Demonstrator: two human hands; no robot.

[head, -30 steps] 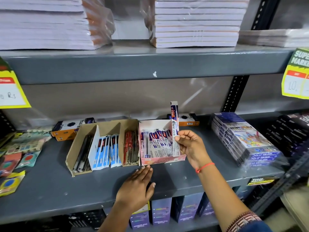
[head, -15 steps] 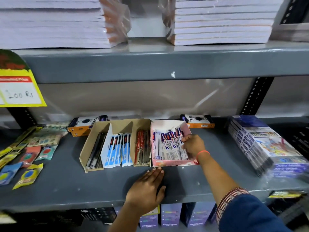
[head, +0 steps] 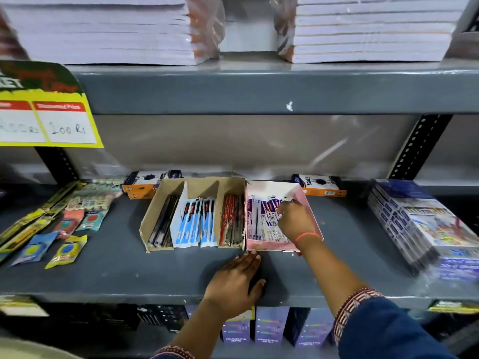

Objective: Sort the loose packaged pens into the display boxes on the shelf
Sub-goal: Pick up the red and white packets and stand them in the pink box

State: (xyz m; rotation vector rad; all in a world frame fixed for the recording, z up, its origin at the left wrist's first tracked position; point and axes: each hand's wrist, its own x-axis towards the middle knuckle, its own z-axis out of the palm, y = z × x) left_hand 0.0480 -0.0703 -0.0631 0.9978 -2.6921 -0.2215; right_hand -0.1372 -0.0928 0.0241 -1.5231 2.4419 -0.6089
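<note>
A brown cardboard display box point(head: 153, 213) stands mid-shelf with dark pens, blue-and-white packaged pens point(head: 195, 224) and red pens point(head: 231, 220) in its compartments. Touching its right side is a pink display box point(head: 312, 216) filled with white-and-purple packaged pens point(head: 259, 218). My right hand point(head: 294, 220) is inside the pink box, fingers curled among those packs; whether it grips one is unclear. My left hand point(head: 234, 283) lies flat and spread on the shelf, fingertips at the boxes' front edge.
Grey metal shelf point(head: 116, 268). Loose small packets point(head: 67, 250) lie at the left. Two orange-and-white boxes point(head: 318, 185) sit behind the display boxes. A wrapped stack of blue boxes point(head: 420, 224) is at the right. Paper stacks point(head: 103, 29) fill the upper shelf; a yellow price tag point(head: 46, 110) hangs left.
My right hand has lowered the upright white-and-purple pen pack into the pink box and now rests among the packs. The left hand has stayed on the shelf. The view has shifted left.
</note>
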